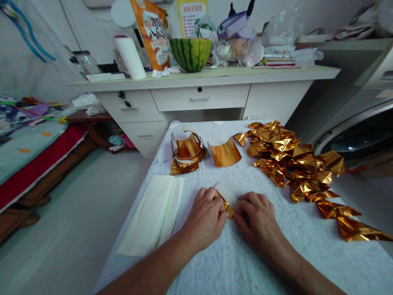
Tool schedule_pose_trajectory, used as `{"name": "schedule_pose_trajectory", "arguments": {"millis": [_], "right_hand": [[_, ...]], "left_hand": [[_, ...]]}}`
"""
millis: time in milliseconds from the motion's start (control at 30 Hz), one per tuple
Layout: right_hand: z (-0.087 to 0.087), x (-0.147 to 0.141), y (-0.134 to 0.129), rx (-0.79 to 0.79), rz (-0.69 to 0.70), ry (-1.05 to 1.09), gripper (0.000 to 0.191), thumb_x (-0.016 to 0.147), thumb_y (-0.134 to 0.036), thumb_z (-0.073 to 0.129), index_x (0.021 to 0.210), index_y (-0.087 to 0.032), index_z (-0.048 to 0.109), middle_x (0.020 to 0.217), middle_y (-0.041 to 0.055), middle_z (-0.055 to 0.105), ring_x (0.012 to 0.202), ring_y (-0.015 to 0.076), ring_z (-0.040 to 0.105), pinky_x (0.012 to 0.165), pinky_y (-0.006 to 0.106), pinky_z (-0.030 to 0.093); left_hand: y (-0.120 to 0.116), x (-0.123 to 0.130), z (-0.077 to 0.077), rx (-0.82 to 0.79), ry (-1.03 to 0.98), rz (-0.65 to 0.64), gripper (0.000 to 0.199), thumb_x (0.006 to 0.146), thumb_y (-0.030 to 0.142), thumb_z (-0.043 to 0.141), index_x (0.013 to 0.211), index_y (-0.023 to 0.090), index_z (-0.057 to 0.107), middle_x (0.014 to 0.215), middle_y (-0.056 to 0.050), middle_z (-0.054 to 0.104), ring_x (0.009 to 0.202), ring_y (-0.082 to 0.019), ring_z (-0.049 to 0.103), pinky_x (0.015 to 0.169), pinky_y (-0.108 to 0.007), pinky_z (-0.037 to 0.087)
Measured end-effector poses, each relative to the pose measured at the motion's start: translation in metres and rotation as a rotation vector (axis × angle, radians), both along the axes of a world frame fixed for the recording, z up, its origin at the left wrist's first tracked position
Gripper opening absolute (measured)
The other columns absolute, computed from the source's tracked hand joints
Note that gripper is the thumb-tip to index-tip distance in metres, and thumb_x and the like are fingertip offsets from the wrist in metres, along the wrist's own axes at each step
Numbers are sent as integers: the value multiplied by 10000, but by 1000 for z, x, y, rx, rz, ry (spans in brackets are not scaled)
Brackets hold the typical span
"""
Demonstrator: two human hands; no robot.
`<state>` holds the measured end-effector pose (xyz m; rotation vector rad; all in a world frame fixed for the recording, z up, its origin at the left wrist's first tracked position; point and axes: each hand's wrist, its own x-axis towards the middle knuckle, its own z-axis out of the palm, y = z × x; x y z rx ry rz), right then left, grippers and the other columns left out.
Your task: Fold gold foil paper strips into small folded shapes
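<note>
On the cloth-covered table, my left hand (208,215) and my right hand (256,219) pinch a sheet of gold foil paper (226,205) between them. Its pale back (226,191) faces up, and a gold edge is folded over near my fingertips. Both hands are closed, and my fingers hide much of the sheet. Beyond them lies a single curved gold foil sheet (225,154). To its left is a curled stack of gold foil sheets (187,149). A large pile of folded gold foil pieces (285,157) spreads along the right side.
Folded cream paper (150,215) lies left of my hands. Behind the table stands a white desk (199,98) holding a watermelon half (190,54), an orange snack bag (155,35) and a paper roll (129,56). A washing machine (359,112) is at right, a bed (33,151) at left.
</note>
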<state>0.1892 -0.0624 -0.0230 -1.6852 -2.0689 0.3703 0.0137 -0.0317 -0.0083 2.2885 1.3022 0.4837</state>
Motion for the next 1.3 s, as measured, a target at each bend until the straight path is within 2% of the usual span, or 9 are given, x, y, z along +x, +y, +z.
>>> {"name": "schedule_pose_trajectory", "arguments": {"millis": [300, 600, 767, 1000, 1300], "right_hand": [[4, -3, 0, -7, 10, -54, 80, 825, -164, 615, 765, -212, 592, 925, 64, 569, 901, 256, 476, 782, 424, 401], [0, -4, -1, -8, 8, -105, 107, 882, -179, 546, 790, -206, 592, 953, 78, 557, 914, 262, 467, 810, 451, 409], [7, -6, -2, -35, 15, -109, 138, 876, -300, 590, 777, -205, 577, 939, 78, 539, 913, 266, 467, 826, 472, 412], [7, -7, -2, 13, -1, -122, 118, 867, -306, 600, 808, -213, 557, 912, 67, 529, 882, 254, 466, 787, 444, 414], [3, -5, 0, 18, -3, -108, 69, 854, -289, 592, 872, -228, 567, 937, 66, 543, 879, 250, 474, 784, 433, 401]], "left_hand": [[4, -2, -2, -23, -38, 5, 119, 805, 158, 629, 734, 190, 540, 889, -21, 534, 922, -213, 477, 839, -358, 393], [4, -1, -2, 6, 10, -9, 99, 824, 187, 625, 758, 190, 551, 917, -28, 535, 930, -213, 469, 836, -356, 400], [3, -1, -4, 15, 26, -2, 104, 830, 191, 622, 754, 189, 550, 933, -33, 536, 936, -218, 467, 829, -361, 398], [4, -2, -4, 16, 20, -21, 102, 833, 183, 613, 760, 193, 543, 932, -29, 535, 931, -212, 466, 834, -353, 393], [7, -8, 1, -66, -33, -65, 98, 819, 116, 562, 770, 201, 548, 932, -14, 541, 941, -197, 476, 840, -333, 387]]}}
